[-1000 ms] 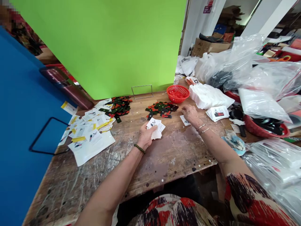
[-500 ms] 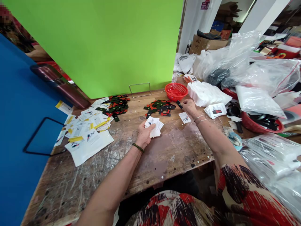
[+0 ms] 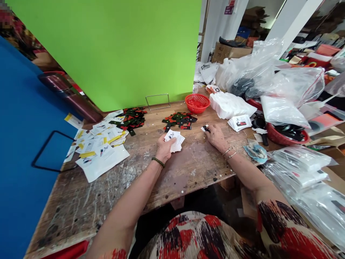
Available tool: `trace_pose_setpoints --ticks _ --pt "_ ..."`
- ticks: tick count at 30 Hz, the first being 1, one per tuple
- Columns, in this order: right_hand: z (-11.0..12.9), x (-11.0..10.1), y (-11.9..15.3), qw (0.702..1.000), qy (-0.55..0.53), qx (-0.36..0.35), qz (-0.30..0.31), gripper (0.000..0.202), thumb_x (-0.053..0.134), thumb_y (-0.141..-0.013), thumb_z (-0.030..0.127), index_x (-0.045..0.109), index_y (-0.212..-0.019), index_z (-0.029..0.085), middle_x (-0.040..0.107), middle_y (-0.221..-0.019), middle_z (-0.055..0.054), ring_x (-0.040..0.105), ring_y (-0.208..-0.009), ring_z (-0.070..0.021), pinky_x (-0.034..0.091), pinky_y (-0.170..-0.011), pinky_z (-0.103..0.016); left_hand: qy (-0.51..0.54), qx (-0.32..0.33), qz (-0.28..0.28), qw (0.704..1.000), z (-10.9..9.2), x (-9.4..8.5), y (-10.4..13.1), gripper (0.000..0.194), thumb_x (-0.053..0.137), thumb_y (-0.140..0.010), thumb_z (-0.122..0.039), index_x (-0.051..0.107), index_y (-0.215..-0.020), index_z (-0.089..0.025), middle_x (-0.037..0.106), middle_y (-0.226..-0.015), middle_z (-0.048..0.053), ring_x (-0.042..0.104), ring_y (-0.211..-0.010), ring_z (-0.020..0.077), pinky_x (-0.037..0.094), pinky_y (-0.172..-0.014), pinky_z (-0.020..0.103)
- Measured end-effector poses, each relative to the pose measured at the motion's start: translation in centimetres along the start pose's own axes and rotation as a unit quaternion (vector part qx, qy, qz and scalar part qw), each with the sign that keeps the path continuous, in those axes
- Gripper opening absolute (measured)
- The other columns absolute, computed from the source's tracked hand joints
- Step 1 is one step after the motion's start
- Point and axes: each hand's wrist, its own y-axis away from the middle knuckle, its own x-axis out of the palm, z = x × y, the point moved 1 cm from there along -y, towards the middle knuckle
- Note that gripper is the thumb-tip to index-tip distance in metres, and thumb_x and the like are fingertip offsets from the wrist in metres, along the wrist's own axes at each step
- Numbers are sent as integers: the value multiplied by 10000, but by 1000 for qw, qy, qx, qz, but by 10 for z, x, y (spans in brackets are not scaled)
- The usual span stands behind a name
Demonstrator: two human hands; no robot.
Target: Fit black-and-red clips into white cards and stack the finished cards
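The left hand (image 3: 163, 146) rests on the bench (image 3: 188, 172) with its fingers clenched around a fan of white cards (image 3: 174, 139). At its 3 o'clock, the right hand (image 3: 215, 135) lies palm down, fingertips pinching a small black piece (image 3: 206, 128) against a single card (image 3: 204, 128) on the wood. At 12 o'clock from the hands lies a pile of black, red and green pieces (image 3: 179, 119), with a red basket (image 3: 197, 103) beyond it at 1 o'clock. At 9 o'clock, loose cards and packets (image 3: 99, 144) lie spread by a second pile (image 3: 132, 118). Clear bags (image 3: 285, 86) crowd the 3 o'clock side.
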Motion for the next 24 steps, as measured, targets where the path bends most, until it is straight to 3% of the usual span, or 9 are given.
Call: trace_pose_setpoints --ticks 4,7,9,13,17,24 --pt "-11 -5 -8 999 19 31 -19 259 523 -891 265 670 -1054 125 601 -1092 -188 525 -1070 -315 424 -953 -447 -12 -12 2 1000 3 9 -1 462 881 -347 -160 654 -749 -144 714 -697 23 642 -569 167 538 -567 308" --pt "10 -4 -12 996 -80 23 -11 233 584 -864 308 684 -996 143 637 -1068 -161 566 -1026 -290 447 -934 -437 -8 -22 19 1000 7 19 -3 456 882 -366 -166 661 -764 -144 720 -715 29 654 -589 181 548 -598 334" --pt "37 2 -10 972 -232 13 46 260 609 -856 367 679 -1005 166 680 -995 -104 613 -925 -231 492 -866 -380 -9 -25 29 999 10 24 -4 449 885 -377 -177 661 -764 -141 720 -712 34 656 -594 183 544 -607 329" --pt "80 15 0 882 -445 70 140 291 742 -705 342 633 -921 181 670 -745 -2 611 -665 -145 495 -619 -263 -23 -9 36 999 12 26 -2 426 893 -381 -215 618 -699 -148 691 -643 8 617 -540 147 505 -564 272" --pt "86 14 5 834 -506 152 158 319 805 -594 305 600 -803 177 609 -590 38 516 -487 -91 376 -437 -192 9 -4 28 1000 8 19 1 475 903 -383 -284 584 -713 -163 675 -618 -8 615 -535 144 496 -553 266" --pt "88 5 14 801 -542 184 176 387 864 -549 400 587 -682 165 511 -491 63 403 -409 -47 258 -341 -154 19 -7 37 999 9 21 6 510 917 -395 -321 597 -760 -165 672 -641 -10 618 -546 137 508 -581 275"
